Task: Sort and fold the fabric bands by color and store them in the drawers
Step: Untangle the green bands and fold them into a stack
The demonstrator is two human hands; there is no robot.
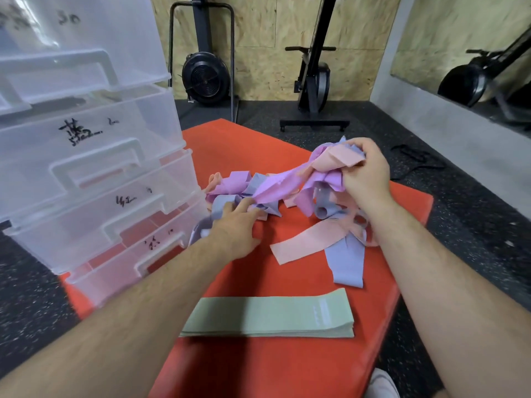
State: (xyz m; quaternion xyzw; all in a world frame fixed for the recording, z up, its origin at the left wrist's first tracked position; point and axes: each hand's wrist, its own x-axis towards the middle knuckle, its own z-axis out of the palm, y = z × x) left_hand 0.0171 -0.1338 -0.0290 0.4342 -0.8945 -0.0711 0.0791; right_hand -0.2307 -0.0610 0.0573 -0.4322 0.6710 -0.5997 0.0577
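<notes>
A person's two bare forearms reach over a red padded mat [287, 366] lying on dark speckled rubber flooring [474, 225]. Mid-mat lies a tangled pile of lilac, grey-blue and peach fabric bands [324, 214]. The right hand [365, 173] is raised above the pile, its fingers curled round a bunch of peach and lilac bands; one lilac band slopes from it down to the left hand [235, 225]. That hand has straight fingers and a spread thumb, with its fingertips on the pile. The tangle hides what lies under them.

Nearer the camera sits a neat stack of folded pale green bands [267, 318], apart from the pile. On the left, partly on the mat, stands a stack of clear plastic drawers [92, 173] with handwritten black labels, which are too blurred to read; its top is cut off. Behind, two black exercise machines [313, 81] stand against a chipboard wall [258, 30].
</notes>
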